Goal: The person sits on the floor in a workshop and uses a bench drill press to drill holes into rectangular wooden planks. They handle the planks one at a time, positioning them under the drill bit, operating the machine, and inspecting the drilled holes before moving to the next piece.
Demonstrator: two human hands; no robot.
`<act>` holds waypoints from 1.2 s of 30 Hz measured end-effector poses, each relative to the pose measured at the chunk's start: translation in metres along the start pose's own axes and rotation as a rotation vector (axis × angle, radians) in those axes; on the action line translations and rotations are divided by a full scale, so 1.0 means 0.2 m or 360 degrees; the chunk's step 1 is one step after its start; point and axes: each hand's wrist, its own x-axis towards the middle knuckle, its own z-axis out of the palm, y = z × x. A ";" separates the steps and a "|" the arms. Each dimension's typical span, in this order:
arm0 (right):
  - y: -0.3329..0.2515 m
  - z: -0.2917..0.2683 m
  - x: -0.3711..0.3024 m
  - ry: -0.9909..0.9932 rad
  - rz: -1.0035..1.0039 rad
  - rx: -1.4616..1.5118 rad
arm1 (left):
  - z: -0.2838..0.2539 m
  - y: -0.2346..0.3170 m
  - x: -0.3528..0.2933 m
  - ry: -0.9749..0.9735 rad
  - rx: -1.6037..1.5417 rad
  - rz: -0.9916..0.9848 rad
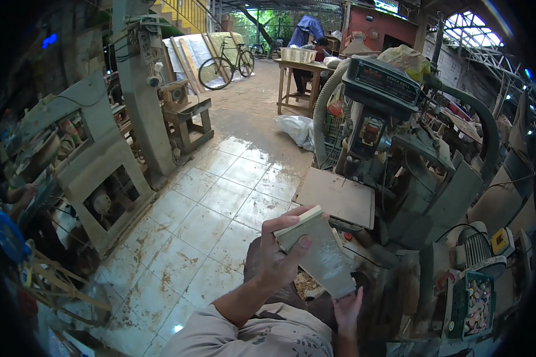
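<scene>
My left hand (283, 253) grips the upper left end of a flat rectangular wooden board (324, 259), thumb on its face and fingers behind. The board has a dull grey-beige face and a pale, thick top edge; a light strip shows behind its right side. It is tilted above my lap. At its lower right corner my right hand (347, 309) holds on, palm partly turned up; some of its fingers are hidden by the board. Wood shavings (307, 285) show below the board, between my legs.
A bench drill (381, 83) with a flat board (336, 196) at its base stands ahead right. A green crate of small pieces (471, 304) and a motor (475, 250) sit at right. Dusty wooden frames (104, 196) line the left. Farther off, a person works behind a table (298, 64).
</scene>
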 end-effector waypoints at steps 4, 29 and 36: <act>0.08 0.04 -0.02 -0.0016 0.0077 -0.0126 | 0.01 0.02 0.03 -0.0064 0.0071 0.0010; -0.15 0.29 -0.22 -0.0261 -0.1003 -0.0558 | -0.56 -0.12 0.06 0.1019 -0.1168 -0.0368; -0.14 0.26 -0.23 -0.0318 -0.1082 -0.0891 | -0.63 -0.13 0.03 0.0739 -0.1148 -0.0265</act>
